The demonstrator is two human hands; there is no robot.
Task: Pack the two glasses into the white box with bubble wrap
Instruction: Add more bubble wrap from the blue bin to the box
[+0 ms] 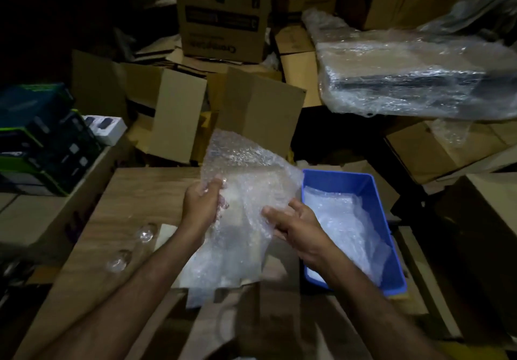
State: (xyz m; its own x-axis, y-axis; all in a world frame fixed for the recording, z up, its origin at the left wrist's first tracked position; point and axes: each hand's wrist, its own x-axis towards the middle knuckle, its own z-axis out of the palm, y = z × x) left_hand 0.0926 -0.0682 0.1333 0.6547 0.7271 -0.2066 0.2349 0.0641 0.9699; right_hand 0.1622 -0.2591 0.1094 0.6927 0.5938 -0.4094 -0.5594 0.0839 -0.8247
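Fingers [216, 185] of my left hand [202, 206] pinch the bubble wrap [246, 180] sheet's left edge; right hand [293, 227] is half curled, gripping its right side. I hold the sheet up over the white box [166, 232], mostly hidden beneath. Two glasses [145, 235] lie left of the box, unwrapped. Blue bin [372, 192] with more wrap sits right of it. Risk I see: my left forearm is close to the glasses, and a sweep could roll them off.

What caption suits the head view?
Both hands, left and right, hold bubble wrap; two glasses wait beside it.
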